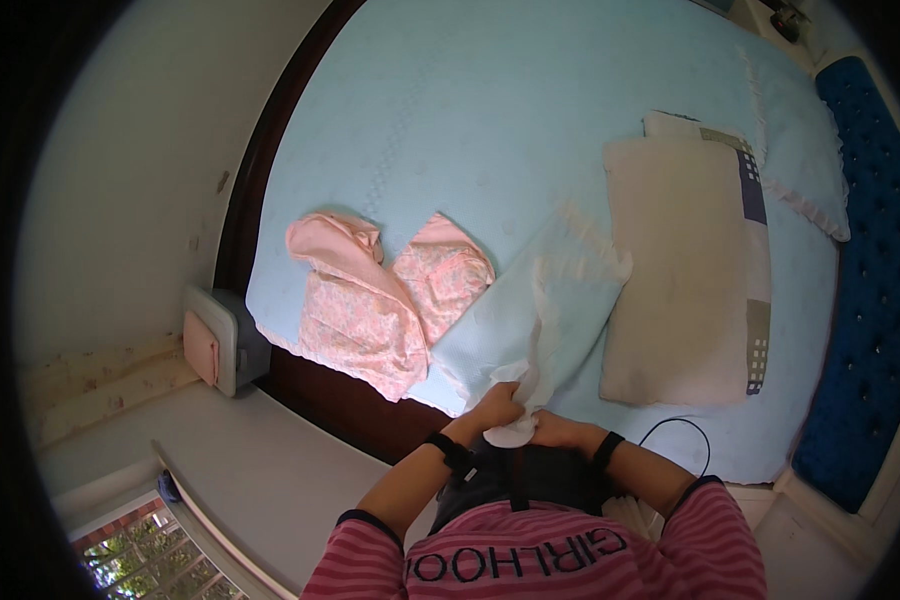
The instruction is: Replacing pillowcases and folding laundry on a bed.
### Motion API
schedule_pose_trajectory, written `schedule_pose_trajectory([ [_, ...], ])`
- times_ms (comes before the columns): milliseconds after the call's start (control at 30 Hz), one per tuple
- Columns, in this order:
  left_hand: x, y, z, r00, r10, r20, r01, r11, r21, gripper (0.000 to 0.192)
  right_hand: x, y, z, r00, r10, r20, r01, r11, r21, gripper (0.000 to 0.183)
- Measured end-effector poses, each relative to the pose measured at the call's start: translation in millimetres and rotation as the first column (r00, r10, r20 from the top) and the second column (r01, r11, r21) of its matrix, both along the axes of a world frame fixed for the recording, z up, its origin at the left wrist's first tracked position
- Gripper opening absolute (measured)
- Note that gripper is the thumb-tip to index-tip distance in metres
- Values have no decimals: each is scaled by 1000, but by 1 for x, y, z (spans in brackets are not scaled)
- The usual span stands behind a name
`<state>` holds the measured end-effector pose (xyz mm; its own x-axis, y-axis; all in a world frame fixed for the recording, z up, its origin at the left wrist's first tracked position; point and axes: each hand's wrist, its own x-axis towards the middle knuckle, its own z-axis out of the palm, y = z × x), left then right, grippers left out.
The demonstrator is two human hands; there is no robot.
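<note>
My left hand (499, 406) grips the white ruffled edge of a light blue pillowcase (510, 315) close to my waist. Right beside it, my right hand (559, 431) holds the same edge. The pillowcase stretches away from me over the bed, its far ruffled end touching the side of a beige pillow (679, 277) with a patterned patchwork border. To the left of the pillowcase lies pink floral fabric (364, 322), partly folded, and a second folded pink floral piece (446, 274). What my fingertips do inside the fabric is hidden.
A light blue bed cover (487, 97) spreads beneath everything. A ruffled blue pillow (802, 142) rests by the tufted blue headboard (866, 262). A grey storage box (229, 337) with folded pink cloth on it stands at the left, near a window (161, 551). A black cable (679, 421) loops at my right.
</note>
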<state>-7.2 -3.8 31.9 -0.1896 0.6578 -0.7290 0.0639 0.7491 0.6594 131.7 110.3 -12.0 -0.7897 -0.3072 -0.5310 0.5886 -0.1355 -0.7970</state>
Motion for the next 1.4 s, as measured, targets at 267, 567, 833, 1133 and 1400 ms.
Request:
schedule_pose_trajectory([
  [267, 29, -15, 35, 588, -479, -652, 711, 690, 135, 39, -34, 68, -50, 694, -692, -200, 653, 486, 581, 61],
  [567, 63, -31, 13, 747, -585, -316, 639, 763, 99, 41, 8, 128, -24, 765, -562, -315, 633, 565, 529, 43],
  [833, 58, -29, -55, 873, -320, -367, 301, 947, -111, 41, 168, 111, -49, 312, -950, 15, 827, 280, 488, 23],
  [1133, 112, 12, -94, 974, -208, -94, 220, 964, 148, 37, 140, 104, -39, 303, -934, 188, 755, 356, 550, 26],
  [1400, 114, -29, -37, 990, -110, 86, 121, 984, -130, 133, 73, 57, 67, 383, -903, 196, 904, 410, 124, 20],
])
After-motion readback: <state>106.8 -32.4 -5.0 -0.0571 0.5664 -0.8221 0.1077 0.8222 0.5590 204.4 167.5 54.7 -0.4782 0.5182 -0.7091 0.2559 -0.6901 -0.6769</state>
